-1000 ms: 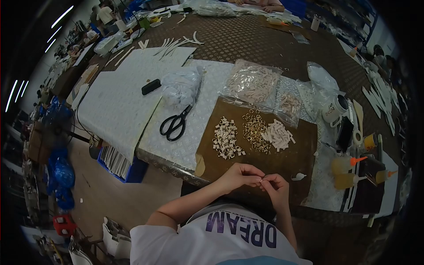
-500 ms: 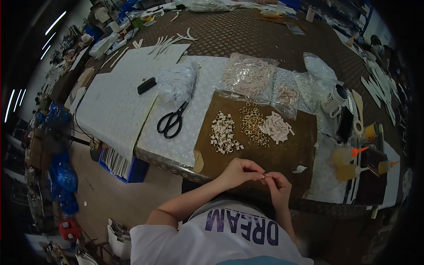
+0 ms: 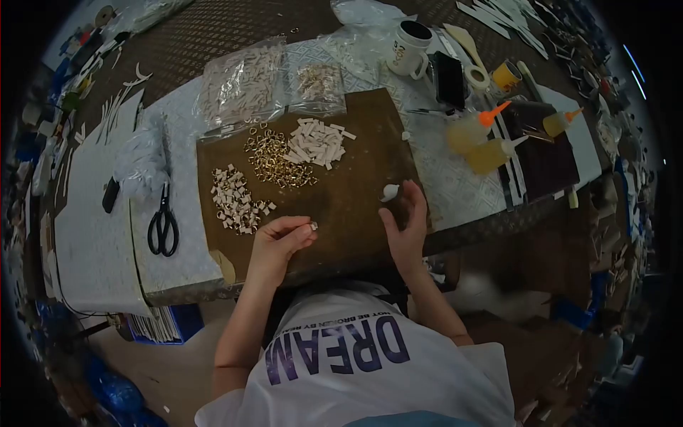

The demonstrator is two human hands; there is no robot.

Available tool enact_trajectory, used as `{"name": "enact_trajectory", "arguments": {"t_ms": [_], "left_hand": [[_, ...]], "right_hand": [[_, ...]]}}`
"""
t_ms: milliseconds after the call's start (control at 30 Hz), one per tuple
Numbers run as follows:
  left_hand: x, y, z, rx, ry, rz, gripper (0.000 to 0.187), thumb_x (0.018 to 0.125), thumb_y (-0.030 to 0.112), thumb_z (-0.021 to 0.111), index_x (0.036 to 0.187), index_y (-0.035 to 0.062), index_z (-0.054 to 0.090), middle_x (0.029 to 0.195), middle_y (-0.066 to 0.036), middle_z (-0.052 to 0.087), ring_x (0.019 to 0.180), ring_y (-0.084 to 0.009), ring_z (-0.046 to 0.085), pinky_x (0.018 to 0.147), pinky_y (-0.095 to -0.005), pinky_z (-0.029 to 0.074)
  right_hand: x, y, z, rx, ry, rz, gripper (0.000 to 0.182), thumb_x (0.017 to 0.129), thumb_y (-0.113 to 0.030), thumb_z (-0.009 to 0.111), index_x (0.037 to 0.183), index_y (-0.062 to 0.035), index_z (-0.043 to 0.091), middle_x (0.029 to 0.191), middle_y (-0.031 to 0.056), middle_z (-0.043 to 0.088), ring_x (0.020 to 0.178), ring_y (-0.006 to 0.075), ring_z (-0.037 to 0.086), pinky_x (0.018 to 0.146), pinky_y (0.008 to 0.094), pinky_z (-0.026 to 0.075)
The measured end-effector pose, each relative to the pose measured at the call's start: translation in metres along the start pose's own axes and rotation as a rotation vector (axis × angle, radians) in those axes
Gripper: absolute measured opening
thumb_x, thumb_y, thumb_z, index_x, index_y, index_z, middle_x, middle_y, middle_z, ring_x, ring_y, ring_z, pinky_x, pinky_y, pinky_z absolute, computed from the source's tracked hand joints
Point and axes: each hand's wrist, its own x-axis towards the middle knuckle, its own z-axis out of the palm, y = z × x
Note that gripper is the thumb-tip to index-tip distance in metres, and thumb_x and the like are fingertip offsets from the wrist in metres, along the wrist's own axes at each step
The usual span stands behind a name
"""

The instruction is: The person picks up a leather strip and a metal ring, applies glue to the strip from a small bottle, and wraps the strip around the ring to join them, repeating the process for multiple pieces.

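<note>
My left hand (image 3: 276, 245) is closed in a pinch on a small white tab (image 3: 314, 226), held above the brown mat (image 3: 348, 235). Any ring on the tab is too small to make out. My right hand (image 3: 408, 226) is open, thumb and fingers apart, beside a small white rounded piece with a pointed tip (image 3: 390, 192). Beyond my left hand lies a pile of white tabs with metal rings (image 3: 238, 203). Farther off are a heap of gold-coloured rings (image 3: 274, 156) and a heap of short white strips (image 3: 319, 141).
Clear bags of pieces (image 3: 242, 82) lie behind the mat. Black scissors (image 3: 163, 226) are at left. To the right stand a white mug (image 3: 410, 50), a phone (image 3: 449, 80), a tape roll (image 3: 477, 75) and yellowish glue bottles (image 3: 466, 135).
My hands were together at the tab and have come apart. The tab stays in my left hand, while my right hand has opened and reached to the white rounded piece. The view has turned right.
</note>
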Motion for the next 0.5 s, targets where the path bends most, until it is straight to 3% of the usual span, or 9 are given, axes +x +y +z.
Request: {"name": "enact_trajectory", "arguments": {"t_ms": [67, 200, 400, 500], "left_hand": [[-0.001, 0.001, -0.001, -0.001, 0.006, -0.004, 0.017, 0.081, 0.003, 0.066, 0.098, 0.0007, 0.065, 0.089, -0.008, 0.067, 0.079, -0.0143, 0.065, 0.072, -0.0243, 0.053], [-0.007, 0.005, 0.003, -0.013, 0.008, -0.036, 0.019, 0.080, 0.005, 0.069, 0.098, 0.0007, 0.065, 0.088, -0.008, 0.067, 0.079, -0.0138, 0.065, 0.072, -0.0241, 0.052], [-0.013, 0.008, 0.003, 0.004, 0.020, -0.012, 0.020, 0.080, 0.005, 0.069, 0.099, -0.0006, 0.065, 0.086, -0.009, 0.067, 0.078, -0.0140, 0.065, 0.072, -0.0241, 0.052], [-0.014, 0.006, 0.004, 0.016, 0.022, 0.015, 0.021, 0.080, 0.005, 0.068, 0.100, -0.0013, 0.065, 0.086, -0.010, 0.067, 0.078, -0.0142, 0.065, 0.072, -0.0241, 0.052]], "right_hand": [[0.007, 0.001, 0.009, 0.103, -0.076, 0.090, 0.048, 0.083, -0.007, 0.065, 0.127, -0.0008, 0.044, 0.128, 0.0130, 0.047, 0.112, 0.0209, 0.050, 0.091, 0.0309, 0.043], [0.014, 0.003, 0.014, 0.212, -0.151, 0.148, 0.033, 0.085, -0.002, 0.060, 0.118, 0.0001, 0.054, 0.120, 0.0099, 0.053, 0.097, 0.0163, 0.058, 0.082, 0.0258, 0.047], [0.003, -0.050, -0.001, 0.239, -0.497, 0.010, 0.037, 0.082, -0.002, 0.065, 0.117, -0.0052, 0.058, 0.107, 0.0086, 0.058, 0.092, 0.0142, 0.058, 0.074, 0.0233, 0.049], [0.000, -0.060, -0.001, 0.127, -0.510, -0.095, 0.038, 0.076, -0.003, 0.071, 0.112, -0.0052, 0.061, 0.102, 0.0093, 0.061, 0.086, 0.0165, 0.061, 0.068, 0.0260, 0.053]]}}
